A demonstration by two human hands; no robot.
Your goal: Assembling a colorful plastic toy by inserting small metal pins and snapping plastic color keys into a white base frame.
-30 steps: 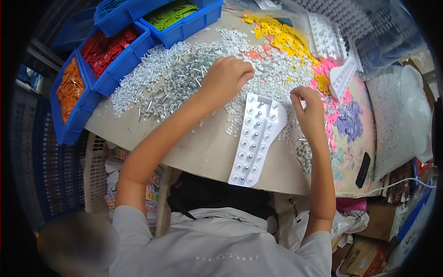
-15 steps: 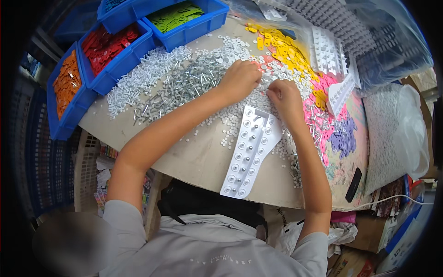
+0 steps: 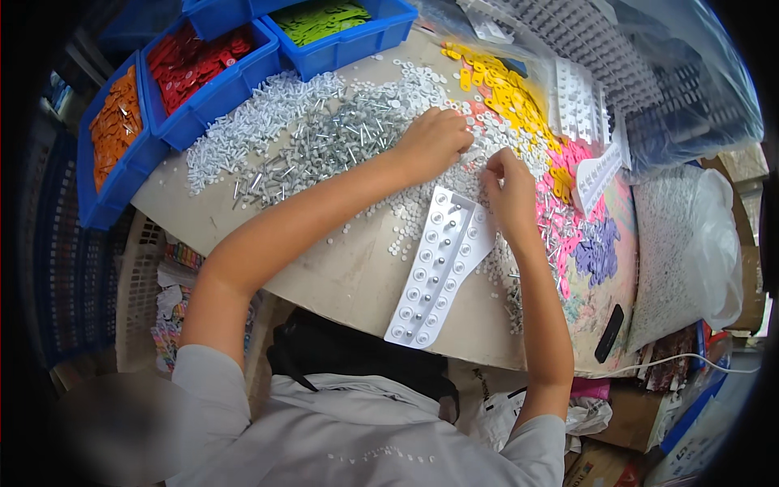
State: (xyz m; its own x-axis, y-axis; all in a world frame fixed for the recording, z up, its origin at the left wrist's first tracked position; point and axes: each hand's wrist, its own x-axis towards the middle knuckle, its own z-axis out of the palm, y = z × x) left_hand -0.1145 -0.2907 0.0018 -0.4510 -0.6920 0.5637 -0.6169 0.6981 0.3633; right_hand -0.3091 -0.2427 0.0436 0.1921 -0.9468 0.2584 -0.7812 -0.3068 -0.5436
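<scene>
My left hand [image 3: 436, 144] is over the heap of small white discs [image 3: 422, 81], its fingers curled down and closed. Close beside it my right hand [image 3: 511, 195] has thumb and fingertips pinched together; anything between them is too small or hidden to name. Below the hands lies a white plastic tray [image 3: 411, 280], tilted on the table. Round clear-white discs sit along both its edges, and metal pins stand in its middle channel. Left of my left hand spreads a heap of metal pins [image 3: 329, 154], with white plastic pins [image 3: 243, 122] beyond.
Blue bins hold orange [image 3: 118, 126], red [image 3: 195, 69] and green tags [image 3: 320, 20] at the upper left. Yellow [image 3: 515, 93], pink and purple tags [image 3: 598, 252] lie to the right. A black phone-like object [image 3: 608, 333] rests at the right edge, near a clear bag [image 3: 677, 243].
Both hands have shifted slightly right, the right one also a little lower. Their fingers remain curled. The white tray stays in place; the view has tilted a little.
</scene>
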